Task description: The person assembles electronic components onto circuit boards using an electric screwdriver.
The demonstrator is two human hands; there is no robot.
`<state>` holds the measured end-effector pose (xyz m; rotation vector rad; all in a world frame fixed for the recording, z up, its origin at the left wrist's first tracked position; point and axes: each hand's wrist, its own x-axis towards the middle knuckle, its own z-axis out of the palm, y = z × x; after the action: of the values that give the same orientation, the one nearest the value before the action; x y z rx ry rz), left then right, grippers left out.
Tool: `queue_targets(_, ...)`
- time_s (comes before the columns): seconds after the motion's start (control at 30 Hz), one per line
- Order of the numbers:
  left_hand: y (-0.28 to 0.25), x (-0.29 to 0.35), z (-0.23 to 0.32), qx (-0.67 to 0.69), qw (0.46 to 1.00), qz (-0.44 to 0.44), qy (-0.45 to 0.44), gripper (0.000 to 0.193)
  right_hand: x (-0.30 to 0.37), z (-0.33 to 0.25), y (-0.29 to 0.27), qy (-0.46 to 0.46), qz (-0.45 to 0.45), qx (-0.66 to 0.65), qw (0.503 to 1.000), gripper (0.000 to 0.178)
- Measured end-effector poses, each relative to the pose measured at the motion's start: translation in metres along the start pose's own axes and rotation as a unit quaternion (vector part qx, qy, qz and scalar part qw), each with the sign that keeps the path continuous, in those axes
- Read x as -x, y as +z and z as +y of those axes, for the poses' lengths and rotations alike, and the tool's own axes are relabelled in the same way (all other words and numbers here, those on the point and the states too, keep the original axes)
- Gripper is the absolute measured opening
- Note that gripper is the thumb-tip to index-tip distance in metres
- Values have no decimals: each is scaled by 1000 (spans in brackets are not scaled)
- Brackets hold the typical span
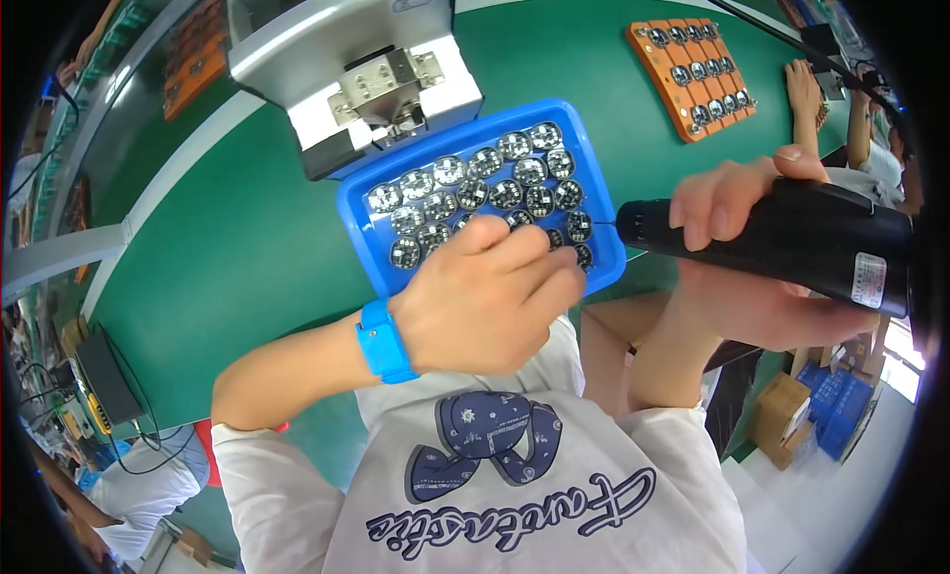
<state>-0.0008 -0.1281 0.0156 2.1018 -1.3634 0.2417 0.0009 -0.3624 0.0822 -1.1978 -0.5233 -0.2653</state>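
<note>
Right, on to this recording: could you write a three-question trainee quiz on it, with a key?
1. What does the right hand hold?

2. True or false: the bright blue wristband is worn on the right wrist.

3. Choose one: the left hand is over which side of the blue rectangular plastic tray?
A) the side farthest from the person
B) the side nearest the person

Key:
1. A black cylindrical power tool.
2. False; it is on the left wrist.
3. B

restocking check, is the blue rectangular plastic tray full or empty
Not empty: the blue rectangular plastic tray holds rows of round glossy black parts. Whether completely full, cannot tell: the left hand covers part.
</note>
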Motion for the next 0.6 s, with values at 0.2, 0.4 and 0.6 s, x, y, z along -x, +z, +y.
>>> queue_targets(0.2, 12, -7, 11, -39, 999, 21, 10, 39, 0, 5, 14, 9, 26, 36, 999, 116)
queue_targets(0.4, 18, -10, 11, -57, 998, 24, 5, 28, -3, 22, -1, -4, -17, 10, 1000, 120)
queue_targets(0.6, 22, -8, 9, -68, 998, 15, 2, 28, -8, 24, 6, -26, -47, 36, 998, 121)
